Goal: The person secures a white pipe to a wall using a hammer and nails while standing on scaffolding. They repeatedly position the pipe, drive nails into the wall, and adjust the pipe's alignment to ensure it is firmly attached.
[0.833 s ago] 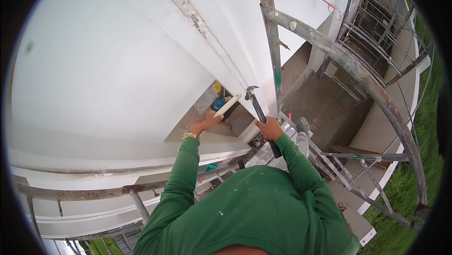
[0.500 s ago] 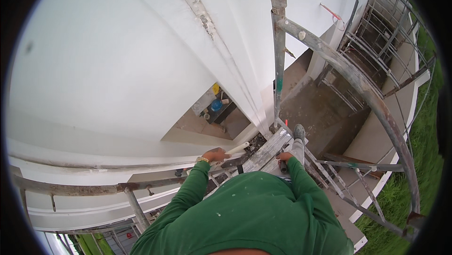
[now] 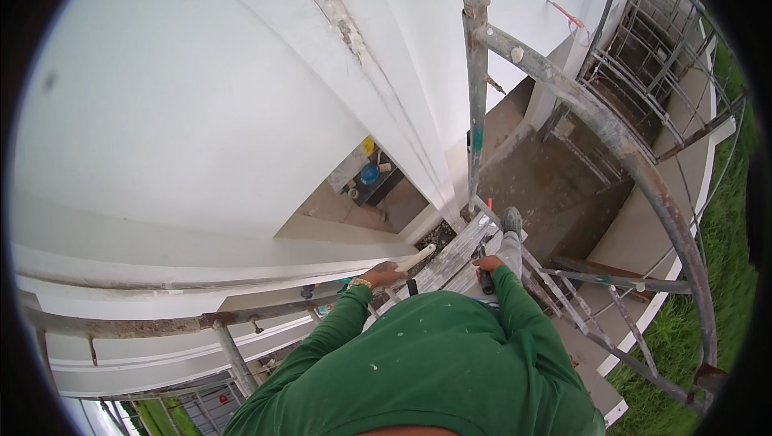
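My left hand (image 3: pixel 384 274), with a band at its wrist, is closed around a long pale handle (image 3: pixel 418 257) with a small hole near its rounded end. The rest of that tool is hidden by the hand and arm. To the right, my right hand (image 3: pixel 486 263) grips a dark, elongated tool (image 3: pixel 486 281); its exact kind is too small to make out. Both hands are in front of my green-sleeved body, above a paint-spattered plank (image 3: pixel 454 255). A shoe (image 3: pixel 511 219) stands at the plank's far right.
Rusty scaffold tubes surround me: a rail (image 3: pixel 129 326) at left, an upright (image 3: pixel 476 98) ahead and a curved frame (image 3: pixel 635 162) at right. A white wall (image 3: pixel 177 114) rises ahead and left. Through an opening below, a blue container (image 3: pixel 369 174) shows. Grass (image 3: pixel 683 331) lies far right.
My left hand has moved right and slightly up with the pale handle, bringing it over the plank. My right hand has shifted slightly, and the dark tool now shows more of its length.
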### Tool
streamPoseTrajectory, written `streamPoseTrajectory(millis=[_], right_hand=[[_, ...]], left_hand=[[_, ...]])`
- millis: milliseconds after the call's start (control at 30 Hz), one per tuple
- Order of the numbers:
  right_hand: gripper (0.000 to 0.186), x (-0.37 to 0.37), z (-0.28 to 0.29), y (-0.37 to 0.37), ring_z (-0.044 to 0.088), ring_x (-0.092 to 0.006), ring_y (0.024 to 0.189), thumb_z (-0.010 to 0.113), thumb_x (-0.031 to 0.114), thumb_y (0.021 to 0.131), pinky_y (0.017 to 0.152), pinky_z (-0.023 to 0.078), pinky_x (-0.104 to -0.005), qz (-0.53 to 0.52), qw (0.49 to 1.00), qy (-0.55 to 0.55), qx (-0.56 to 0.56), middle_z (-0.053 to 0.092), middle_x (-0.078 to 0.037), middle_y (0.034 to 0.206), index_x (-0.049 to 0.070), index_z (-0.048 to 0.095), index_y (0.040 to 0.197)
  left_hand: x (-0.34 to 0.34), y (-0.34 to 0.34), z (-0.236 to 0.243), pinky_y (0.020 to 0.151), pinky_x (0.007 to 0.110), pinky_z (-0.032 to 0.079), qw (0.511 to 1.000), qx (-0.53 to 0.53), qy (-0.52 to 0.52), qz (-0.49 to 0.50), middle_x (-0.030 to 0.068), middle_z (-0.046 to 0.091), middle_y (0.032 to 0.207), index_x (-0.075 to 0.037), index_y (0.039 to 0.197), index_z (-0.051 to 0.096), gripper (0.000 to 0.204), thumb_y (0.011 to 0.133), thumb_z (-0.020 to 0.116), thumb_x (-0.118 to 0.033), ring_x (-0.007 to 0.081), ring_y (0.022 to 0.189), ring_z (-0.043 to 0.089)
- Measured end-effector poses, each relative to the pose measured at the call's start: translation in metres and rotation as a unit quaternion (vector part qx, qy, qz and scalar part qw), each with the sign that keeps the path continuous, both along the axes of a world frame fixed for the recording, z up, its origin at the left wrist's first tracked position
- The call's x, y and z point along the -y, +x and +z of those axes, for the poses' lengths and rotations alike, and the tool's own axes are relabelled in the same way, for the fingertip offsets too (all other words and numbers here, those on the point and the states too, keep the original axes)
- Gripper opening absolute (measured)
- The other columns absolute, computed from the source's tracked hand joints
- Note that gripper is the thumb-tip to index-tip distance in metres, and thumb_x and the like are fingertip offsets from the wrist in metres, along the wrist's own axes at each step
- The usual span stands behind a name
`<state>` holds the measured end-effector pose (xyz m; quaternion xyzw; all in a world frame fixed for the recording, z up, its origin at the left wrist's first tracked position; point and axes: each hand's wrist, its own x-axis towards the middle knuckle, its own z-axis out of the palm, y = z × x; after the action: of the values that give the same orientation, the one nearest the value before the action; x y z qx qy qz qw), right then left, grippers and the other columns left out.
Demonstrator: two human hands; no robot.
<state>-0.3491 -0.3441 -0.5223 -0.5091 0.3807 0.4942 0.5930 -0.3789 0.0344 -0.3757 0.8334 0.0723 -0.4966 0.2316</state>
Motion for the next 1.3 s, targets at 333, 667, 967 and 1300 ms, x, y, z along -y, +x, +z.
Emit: streamPoseTrajectory(millis=[333, 667, 967, 1300], right_hand=[[0.024, -0.001, 0.015, 0.003, 0.060, -0.0281, 0.053, 0.072, 0.016, 0.095, 0.049, 0.053, -0.0460, 0.008, 1.000, -0.005, 0.024, 0.061, -0.014, 0.070, -0.004, 0.059, 0.093], [0.023, -0.010, 0.009, 0.011, 0.058, -0.0297, 0.052, 0.069, 0.014, 0.096, 0.048, 0.052, -0.0479, 0.028, 0.999, -0.024, 0.012, 0.060, -0.016, 0.068, -0.007, 0.062, 0.101], [0.024, -0.017, 0.007, 0.018, 0.060, -0.0310, 0.052, 0.069, 0.013, 0.096, 0.047, 0.051, -0.0486, 0.034, 0.999, -0.018, 0.014, 0.061, -0.018, 0.068, -0.008, 0.063, 0.104], [0.025, -0.020, 0.016, 0.022, 0.060, -0.0301, 0.053, 0.070, 0.014, 0.096, 0.048, 0.052, -0.0487, 0.031, 0.999, -0.028, 0.005, 0.061, -0.016, 0.069, -0.007, 0.061, 0.105]], left_hand=[[0.005, -0.014, 0.050, 0.069, 0.041, 0.048, 0.998, -0.018, 0.051, 0.016, 0.0111, 0.068, 0.086, 0.000, 0.122, 0.064, 0.078, 0.089, 0.061, -0.071, 0.0230, 0.075, 0.064], [-0.016, -0.023, 0.023, 0.067, 0.039, 0.048, 0.998, -0.022, 0.016, 0.055, 0.0108, 0.066, 0.091, 0.002, 0.130, 0.059, 0.080, 0.090, 0.061, -0.068, 0.0211, 0.073, 0.062], [-0.034, -0.038, 0.000, 0.075, 0.039, 0.048, 0.994, -0.044, -0.010, 0.100, 0.0123, 0.062, 0.101, 0.001, 0.150, 0.040, 0.096, 0.090, 0.060, -0.070, 0.0216, 0.083, 0.060], [-0.045, -0.039, -0.007, 0.085, 0.043, 0.049, 0.994, -0.059, -0.013, 0.094, 0.0197, 0.062, 0.118, 0.000, 0.148, 0.042, 0.094, 0.089, 0.060, -0.071, 0.0296, 0.100, 0.063]])
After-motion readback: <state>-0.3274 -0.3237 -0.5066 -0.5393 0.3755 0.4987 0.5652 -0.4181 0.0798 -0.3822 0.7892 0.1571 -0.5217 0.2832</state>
